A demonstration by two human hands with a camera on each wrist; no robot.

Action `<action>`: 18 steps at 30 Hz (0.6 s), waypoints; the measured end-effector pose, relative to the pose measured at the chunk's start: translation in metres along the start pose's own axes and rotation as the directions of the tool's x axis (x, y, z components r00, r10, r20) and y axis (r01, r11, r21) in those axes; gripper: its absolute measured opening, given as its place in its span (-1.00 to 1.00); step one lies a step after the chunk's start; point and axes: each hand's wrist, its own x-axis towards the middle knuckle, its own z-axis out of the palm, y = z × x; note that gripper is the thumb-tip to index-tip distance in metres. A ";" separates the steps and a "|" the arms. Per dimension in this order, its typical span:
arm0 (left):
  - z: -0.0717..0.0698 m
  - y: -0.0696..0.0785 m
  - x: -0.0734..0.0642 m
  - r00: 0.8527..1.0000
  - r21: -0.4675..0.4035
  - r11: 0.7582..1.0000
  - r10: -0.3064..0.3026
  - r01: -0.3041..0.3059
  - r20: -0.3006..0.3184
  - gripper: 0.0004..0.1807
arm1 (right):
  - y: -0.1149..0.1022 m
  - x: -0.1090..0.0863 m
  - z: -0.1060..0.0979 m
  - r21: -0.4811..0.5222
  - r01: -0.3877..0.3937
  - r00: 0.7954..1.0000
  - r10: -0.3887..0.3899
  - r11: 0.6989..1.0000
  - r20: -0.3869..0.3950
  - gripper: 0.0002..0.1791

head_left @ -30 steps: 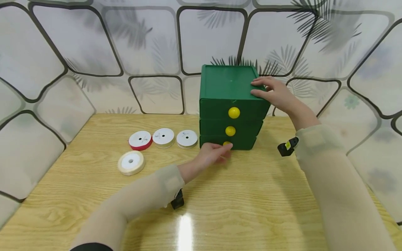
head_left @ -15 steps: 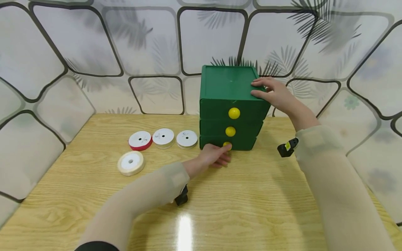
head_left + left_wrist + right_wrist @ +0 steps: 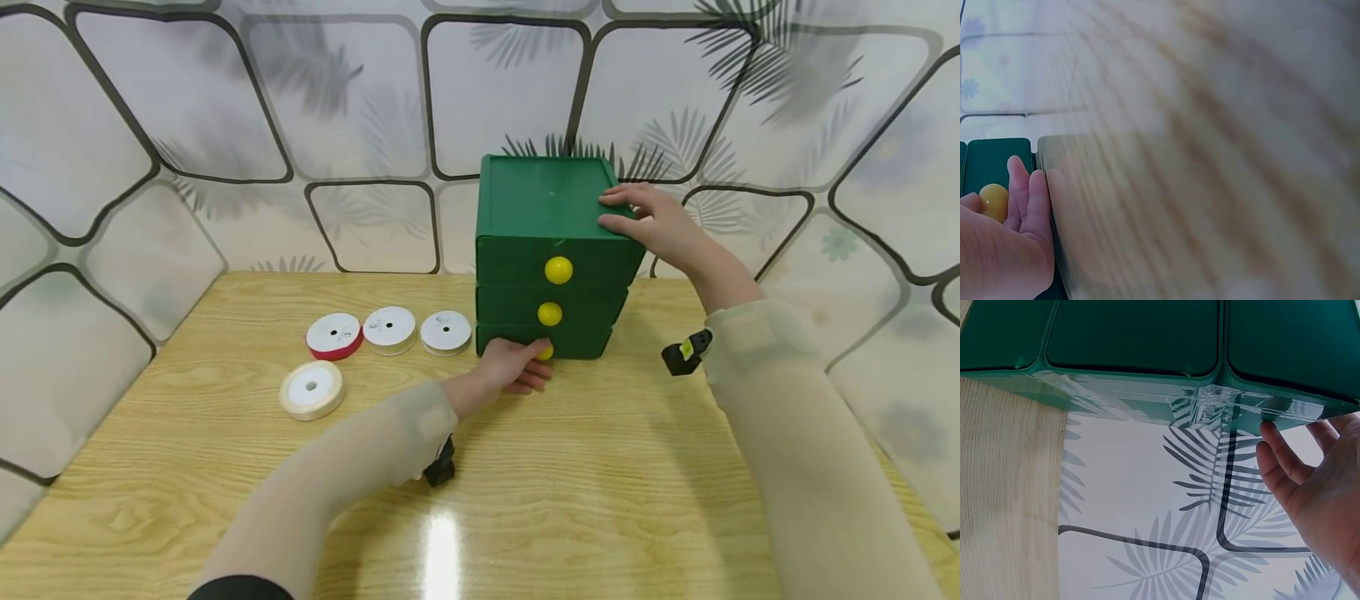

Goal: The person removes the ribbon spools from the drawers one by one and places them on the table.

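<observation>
A green three-drawer box (image 3: 551, 196) stands at the back of the table, its drawers flush and each fitted with a round yellow knob. At the bottom drawer, my left hand (image 3: 506, 367) has its thumb and fingers around the lowest knob (image 3: 547, 352). The left wrist view shows this knob (image 3: 994, 202) between the thumb and the extended fingers of the left hand (image 3: 1010, 237). On the box's top right edge rests my right hand (image 3: 660, 225), fingers spread. From the right wrist view, the fingers of that hand (image 3: 1316, 475) lie along the box's side (image 3: 1141, 406), which has clear tape on it.
Left of the box lie several ribbon spools: a red-edged one (image 3: 334, 335), two pale ones (image 3: 390, 329) (image 3: 447, 332) and a cream one (image 3: 312, 389) nearer the front. Patterned cloth (image 3: 367, 100) rises behind and beside the wooden table (image 3: 585, 500).
My left forearm has shifted a little to the right, and the left thumb now sits at the left of the bottom knob, uncovering more of it. The right hand stays put.
</observation>
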 end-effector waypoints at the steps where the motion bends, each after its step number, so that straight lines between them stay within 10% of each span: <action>1: 0.000 0.000 0.000 1.000 -0.002 1.000 0.001 -0.001 0.001 -0.49 | 0.000 0.000 0.000 -0.001 0.003 1.000 -0.003 1.000 0.001 -0.40; 18: 0.006 -0.012 -0.026 0.999 -0.041 0.999 0.000 0.002 0.044 -0.52 | -0.002 -0.001 0.000 -0.010 0.006 1.000 -0.006 1.000 0.003 -0.40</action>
